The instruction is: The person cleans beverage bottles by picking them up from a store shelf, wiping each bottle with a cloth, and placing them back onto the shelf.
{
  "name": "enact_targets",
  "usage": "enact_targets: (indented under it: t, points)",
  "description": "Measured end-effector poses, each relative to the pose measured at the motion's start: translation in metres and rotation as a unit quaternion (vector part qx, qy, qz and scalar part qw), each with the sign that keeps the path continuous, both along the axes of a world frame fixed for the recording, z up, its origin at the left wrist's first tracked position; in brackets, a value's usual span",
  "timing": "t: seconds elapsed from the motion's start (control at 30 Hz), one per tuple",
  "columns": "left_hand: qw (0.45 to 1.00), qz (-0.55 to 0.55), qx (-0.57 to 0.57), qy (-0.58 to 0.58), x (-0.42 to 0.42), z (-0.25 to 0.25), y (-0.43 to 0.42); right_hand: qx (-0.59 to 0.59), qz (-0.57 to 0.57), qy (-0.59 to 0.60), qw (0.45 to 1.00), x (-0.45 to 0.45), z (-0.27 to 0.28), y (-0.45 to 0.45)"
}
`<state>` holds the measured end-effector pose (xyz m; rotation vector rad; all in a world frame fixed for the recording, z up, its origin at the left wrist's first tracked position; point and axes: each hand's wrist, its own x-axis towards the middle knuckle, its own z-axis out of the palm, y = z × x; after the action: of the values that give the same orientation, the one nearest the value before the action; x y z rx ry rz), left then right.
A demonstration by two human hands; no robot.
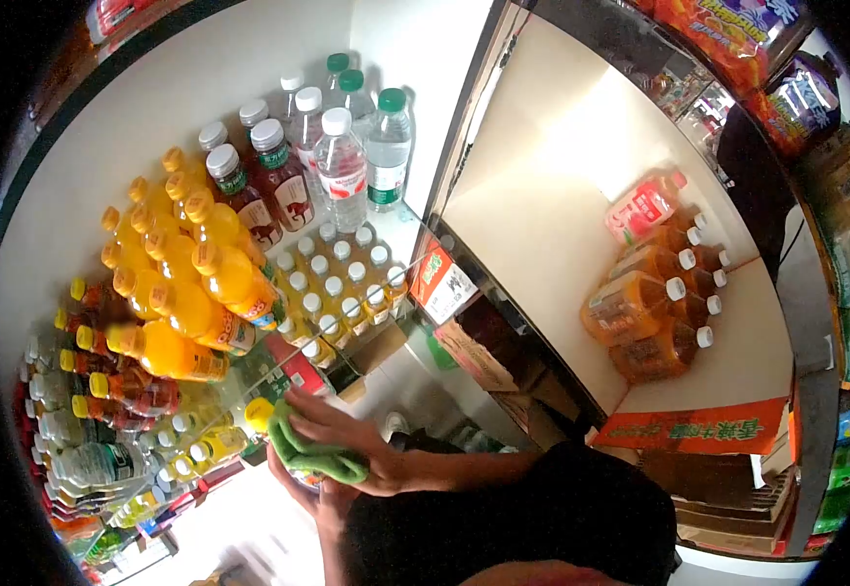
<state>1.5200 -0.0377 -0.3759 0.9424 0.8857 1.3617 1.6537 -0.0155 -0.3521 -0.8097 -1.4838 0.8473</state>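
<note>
A yellow-capped bottle is in my left hand, whose fingers are wrapped round it from below. Over the bottle, my right hand presses a green cloth against its side. Most of the bottle's body is hidden by the cloth and my fingers. Just beyond my hands is a glass shelf with orange drink bottles grouped on it. Small bottles with white caps stand lower down, seen through the glass.
Clear water bottles and dark drink bottles stand at the back of the shelf. Orange drinks sit in the right-hand compartment, above cardboard. Bottles with red and yellow caps crowd the left. Snack packets line the far right.
</note>
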Motion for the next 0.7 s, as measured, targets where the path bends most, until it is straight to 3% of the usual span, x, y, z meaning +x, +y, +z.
enact_targets:
  t: [0.07,0.13,0.17,0.2,0.33,0.4,0.43,0.47,0.53,0.6,0.63,0.67,0.7]
  points:
    - [0.998,0.019,0.049,0.023,-0.006,-0.005,0.010,0.027,0.003,0.008,1.000,-0.008,-0.003,-0.002]
    - [0.996,0.084,0.029,0.011,-0.023,-0.032,0.021,0.024,-0.001,0.009,1.000,-0.022,-0.027,-0.012]
    - [0.992,0.118,-0.035,0.013,-0.034,-0.040,0.024,0.025,0.006,-0.001,1.000,-0.027,-0.033,-0.018]
    - [0.993,0.113,-0.016,-0.007,-0.033,-0.017,0.031,0.027,0.016,-0.011,0.999,-0.031,-0.036,-0.023]
    - [0.994,0.103,-0.009,-0.035,-0.047,-0.014,0.030,0.025,0.036,-0.009,0.999,-0.043,-0.029,-0.024]
    - [0.988,0.147,-0.047,0.021,-0.048,-0.020,0.019,0.025,0.044,-0.008,0.999,-0.038,-0.023,-0.012]
    - [0.983,0.141,-0.045,0.105,-0.048,-0.027,0.013,0.029,0.051,-0.005,0.998,-0.037,-0.020,-0.006]
    - [0.982,0.126,0.006,0.137,-0.051,-0.046,0.008,0.031,0.055,-0.007,0.998,-0.037,-0.017,-0.003]
    - [0.981,0.122,0.097,0.119,-0.040,-0.038,0.005,0.023,0.038,-0.021,0.999,-0.038,-0.009,0.002]
    - [0.978,0.163,0.042,0.123,-0.048,-0.040,0.002,0.042,0.042,-0.041,0.997,-0.045,-0.015,-0.007]
    - [0.980,0.156,0.079,0.099,-0.047,-0.029,0.005,0.057,0.044,-0.028,0.997,-0.048,-0.017,-0.012]
    - [0.976,0.188,-0.038,0.102,-0.045,-0.017,0.008,0.072,0.046,-0.014,0.996,-0.048,-0.020,-0.019]
    - [0.975,0.215,-0.058,0.029,-0.045,-0.013,0.012,0.047,0.081,-0.033,0.995,-0.044,-0.024,-0.027]
